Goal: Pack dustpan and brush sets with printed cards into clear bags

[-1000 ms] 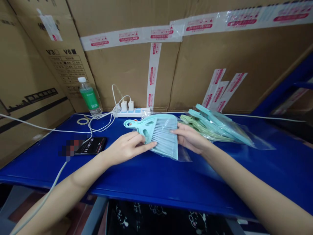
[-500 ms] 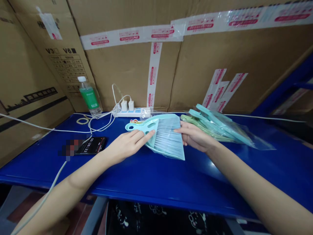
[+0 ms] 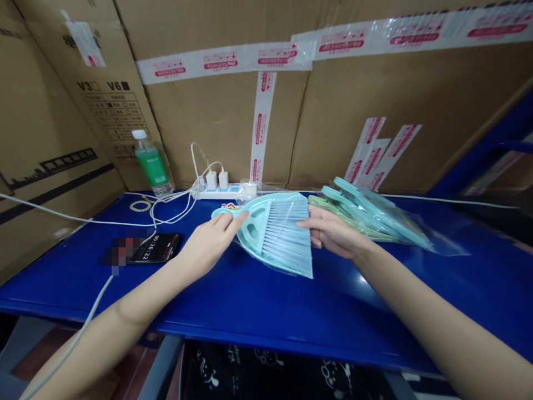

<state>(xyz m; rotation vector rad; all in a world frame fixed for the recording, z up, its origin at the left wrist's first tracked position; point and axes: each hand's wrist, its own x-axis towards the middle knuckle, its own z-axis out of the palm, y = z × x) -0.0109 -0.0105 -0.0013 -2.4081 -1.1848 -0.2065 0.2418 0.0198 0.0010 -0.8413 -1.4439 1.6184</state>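
Between my hands is a light-blue hand broom and dustpan set (image 3: 287, 228) in a clear plastic bag, bristles toward the right and handles toward the left. My left hand (image 3: 214, 236) is closed round the handle end, its thumb lying over the top near the broom's head. At the other end my right hand (image 3: 331, 229) pinches the bristle edge of the set, thumb on top and the other fingers partly hidden beneath. The set is held just over the blue table (image 3: 266, 311); whether it touches the surface I cannot tell.
More bagged brush sets (image 3: 370, 211), blue and green, lie at the back right. A power strip (image 3: 227, 191) with white chargers and cables stands by the cardboard wall (image 3: 208, 122). On the left are a green-labelled bottle (image 3: 152, 164) and a phone (image 3: 155, 248) showing a timer.
My left hand has slid a little left along the handle, showing more of the broom's head. The set has tilted slightly, its lower right corner dropping. My right hand stays nearly in place.
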